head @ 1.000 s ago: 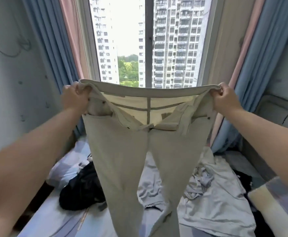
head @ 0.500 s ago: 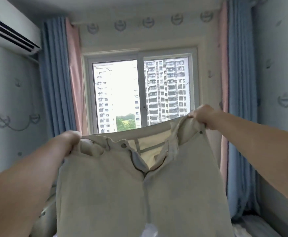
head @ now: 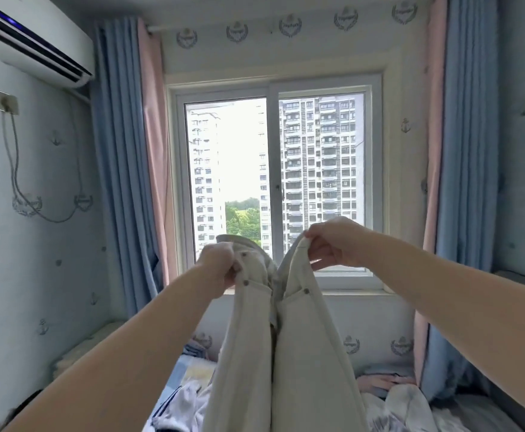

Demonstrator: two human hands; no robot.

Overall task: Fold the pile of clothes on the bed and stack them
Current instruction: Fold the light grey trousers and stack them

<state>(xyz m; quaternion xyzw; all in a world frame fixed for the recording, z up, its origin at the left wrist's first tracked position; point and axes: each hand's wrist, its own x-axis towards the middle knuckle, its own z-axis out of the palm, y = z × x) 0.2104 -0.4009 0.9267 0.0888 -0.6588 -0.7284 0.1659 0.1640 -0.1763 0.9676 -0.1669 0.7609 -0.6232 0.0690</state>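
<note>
Pinching trousers (head: pixel 301 353): left hand (head: pixel 220 265), right hand (head: pixel 336 241)

The head view looks forward from the wearer's eye level, straight at the window (head: pixel 275 182), the raised forearms close below.

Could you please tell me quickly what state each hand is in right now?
Left hand: closed, gripping one side of the beige trousers at the top.
Right hand: closed, pinching the trousers' other side.

The trousers (head: pixel 286 353) hung before the window (head: pixel 273 182), their waistband held between the left grip (head: pixel 220 263) and the right grip (head: pixel 333 244), close together. Beneath and behind them, loose clothes (head: pixel 183 406) lay on the bed (head: pixel 485 416). The air conditioner (head: pixel 30 42) sat high on the left wall.
</note>
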